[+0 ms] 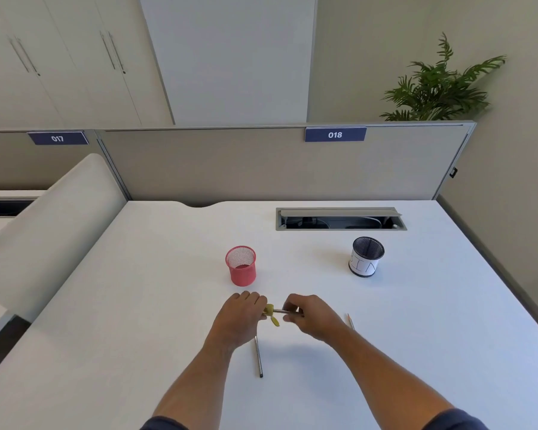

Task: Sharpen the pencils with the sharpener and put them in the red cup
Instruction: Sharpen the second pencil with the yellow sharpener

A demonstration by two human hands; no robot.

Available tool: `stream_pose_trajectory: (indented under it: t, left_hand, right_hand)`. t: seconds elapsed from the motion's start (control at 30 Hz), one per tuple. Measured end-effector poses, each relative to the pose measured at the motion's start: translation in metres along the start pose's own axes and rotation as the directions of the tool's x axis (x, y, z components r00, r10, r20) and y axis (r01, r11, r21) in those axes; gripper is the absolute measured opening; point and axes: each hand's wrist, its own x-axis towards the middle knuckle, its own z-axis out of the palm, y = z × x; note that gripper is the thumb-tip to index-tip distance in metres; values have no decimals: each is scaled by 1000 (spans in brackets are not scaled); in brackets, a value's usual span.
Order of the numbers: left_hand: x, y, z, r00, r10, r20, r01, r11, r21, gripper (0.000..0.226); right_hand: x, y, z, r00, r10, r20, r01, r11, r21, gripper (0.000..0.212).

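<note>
Sharpening a pencil just in front of the red cup.

The left hand has its grip clamped on the yellow-green sharpener, while the right hand pinches the pencil whose tip is fed into it, both held above the desk on the near side of the red cup. Two more pencils lie on the desk nearer the person than the cup: one under the left wrist, one beyond the right hand. To do the step well, the sharpener should probably stay steady while the pencil is turned straight along its axis with light pressure, lest the lead snap. The red cup looks empty.
</note>
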Motion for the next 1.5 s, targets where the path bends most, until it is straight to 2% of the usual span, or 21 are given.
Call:
stream_pose_trajectory:
  t: [0.03,0.1,0.17,0.23,0.3,0.4,0.5,0.63,0.67,0.73,0.8,0.87,0.9,0.93,1.03,1.1,1.17,1.3,1.4,1.47,1.5]
  left_hand:
    - [0,0,2,1000,6,-8,-6,1000,1,29]
    - [-1,0,4,1000,-7,-29,6,1000,-15,25]
    - [-2,1,6,999,-23,-24,22,999,-32,24]
    - [-2,2,5,1000,-15,4,15,999,-32,29]
    - [-1,1,3,1000,-5,28,6,1000,-30,36]
    - [-1,3,0,998,16,54,-15,1000,-13,41]
    - [-1,6,1,997,36,65,-37,999,12,40]
    - [-1,4,0,999,16,35,-16,1000,9,37]
    - [-2,4,1,1000,19,25,-19,1000,9,35]
    - [-4,5,2,1000,19,2,-19,1000,2,30]
    - [-5,6,4,1000,7,-16,-7,1000,-8,27]
    - [-6,8,4,1000,-2,-19,2,1000,-17,27]
    - [-6,8,4,1000,-2,-13,1,1000,-20,28]
    - [-7,7,4,1000,0,-3,0,1000,-21,30]
    - [-6,6,1,999,1,41,-1,1000,-12,41]
    - [-5,7,-1,998,13,65,-13,1000,4,44]
    - [-5,7,-2,997,28,73,-30,999,20,44]
    - [-5,5,-3,999,25,36,-26,999,21,40]
    - [-7,4,1,999,32,-1,-32,999,30,31]
    - [-8,5,5,999,24,-23,-24,999,22,26]
    - [-8,6,6,999,18,-29,-17,1000,14,24]
  right_hand:
    - [1,2,2,990,-84,-109,71,990,-119,6]
    - [4,6,7,906,-311,-286,199,911,-360,3]
    - [6,7,8,857,-405,-319,246,865,-437,5]
    - [4,4,8,910,-324,-260,196,887,-419,17]
    - [1,-3,4,981,-127,-146,70,937,-344,25]
    - [0,-12,-4,989,141,47,-140,990,-28,30]
    - [1,-11,-11,972,151,181,-177,974,141,30]
    - [-3,-5,-5,991,62,121,-82,982,168,12]
    - [-4,-2,-2,997,29,67,-36,994,104,11]
    - [-3,4,6,984,-106,-145,81,982,-170,7]
    - [2,10,12,895,-324,-305,186,895,-405,7]
    - [5,12,13,840,-443,-314,260,835,-484,9]
    - [5,12,13,845,-443,-300,260,830,-494,11]
    - [4,10,12,878,-393,-274,229,846,-480,15]
    - [1,-3,7,991,-76,-111,34,941,-337,30]
    - [2,-8,3,994,100,37,-94,985,-145,33]
    - [4,-6,2,980,141,138,-145,989,20,34]
    - [-1,0,5,990,55,132,-67,994,87,22]
    - [-4,4,8,989,-130,-75,114,976,-188,10]
    - [-3,9,13,895,-358,-267,226,878,-421,4]
    - [0,13,15,837,-450,-310,263,829,-493,6]
